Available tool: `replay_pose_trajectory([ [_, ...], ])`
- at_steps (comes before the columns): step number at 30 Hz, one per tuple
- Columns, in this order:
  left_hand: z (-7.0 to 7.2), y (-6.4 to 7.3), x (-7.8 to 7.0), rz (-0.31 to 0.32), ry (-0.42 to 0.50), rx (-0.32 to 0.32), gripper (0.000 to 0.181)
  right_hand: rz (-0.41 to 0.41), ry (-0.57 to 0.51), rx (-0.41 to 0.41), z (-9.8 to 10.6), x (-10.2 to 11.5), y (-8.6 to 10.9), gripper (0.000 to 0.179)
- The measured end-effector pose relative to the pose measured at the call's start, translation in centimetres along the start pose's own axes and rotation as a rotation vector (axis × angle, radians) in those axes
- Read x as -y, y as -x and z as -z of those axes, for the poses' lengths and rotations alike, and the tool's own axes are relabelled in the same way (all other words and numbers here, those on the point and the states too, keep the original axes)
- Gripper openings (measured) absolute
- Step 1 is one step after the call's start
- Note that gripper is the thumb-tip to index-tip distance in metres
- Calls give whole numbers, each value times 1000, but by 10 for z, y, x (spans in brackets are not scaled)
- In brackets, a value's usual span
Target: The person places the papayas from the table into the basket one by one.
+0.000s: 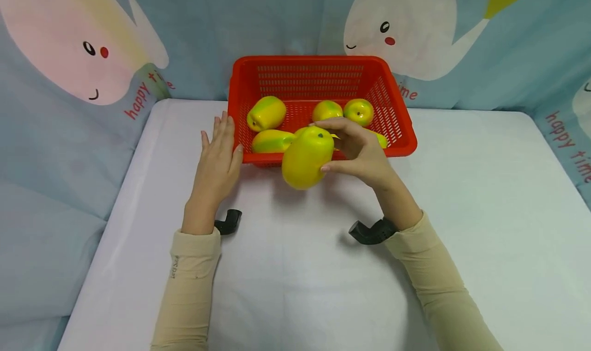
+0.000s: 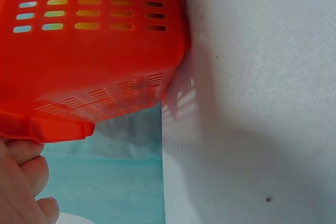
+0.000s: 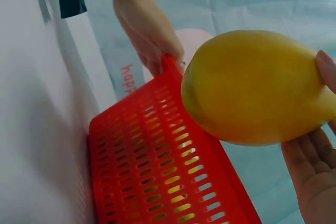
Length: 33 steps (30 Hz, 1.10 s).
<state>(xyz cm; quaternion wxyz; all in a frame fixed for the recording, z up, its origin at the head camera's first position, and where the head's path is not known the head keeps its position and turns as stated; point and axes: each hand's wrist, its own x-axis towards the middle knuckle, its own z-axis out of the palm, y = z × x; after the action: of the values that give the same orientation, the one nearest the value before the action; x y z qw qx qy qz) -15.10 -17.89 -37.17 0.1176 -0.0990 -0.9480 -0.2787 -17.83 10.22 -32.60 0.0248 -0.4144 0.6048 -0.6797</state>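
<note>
My right hand point(image 1: 357, 153) holds a large yellow papaya point(image 1: 307, 158), thumb and fingers on its right side. The papaya is off the table, in front of the red basket point(image 1: 323, 60) and above its near rim. Its smooth, tapering body fills much of the right wrist view, where fingers touch its narrower end. My left hand point(image 1: 217, 158) rests against the basket's left side, fingers straight and together, with the thumb by the near left corner. In the left wrist view, some fingertips point(image 2: 37, 174) show beside the basket's rim.
Inside the basket lie several yellow-green fruits, among them one at the back left point(image 1: 267, 113) and one at the back right point(image 1: 358, 112). A white cloth point(image 1: 286, 289) covers the table. Blue printed curtain point(image 1: 286, 22) hangs behind. Black devices point(image 1: 371, 233) sit at both wrists.
</note>
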Motion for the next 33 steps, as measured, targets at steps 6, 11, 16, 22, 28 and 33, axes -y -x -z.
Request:
replay_pose_trajectory([
  [6,-2,0,0,-9,3,-18,57,50,2,-28,4,1,-6,67],
  [11,-2,1,0,-14,9,-24,57,94,24,-42,5,4,-12,63],
  [16,-2,1,0,-15,14,-25,57,114,51,-61,6,5,-18,63],
  [22,-2,1,1,-10,9,-17,57,117,82,-73,8,2,-24,62],
  [28,-2,0,0,-4,-3,-13,57,117,151,-103,11,-1,-31,56],
  [33,-2,1,1,3,-9,-9,58,87,219,-148,11,-9,-39,55],
])
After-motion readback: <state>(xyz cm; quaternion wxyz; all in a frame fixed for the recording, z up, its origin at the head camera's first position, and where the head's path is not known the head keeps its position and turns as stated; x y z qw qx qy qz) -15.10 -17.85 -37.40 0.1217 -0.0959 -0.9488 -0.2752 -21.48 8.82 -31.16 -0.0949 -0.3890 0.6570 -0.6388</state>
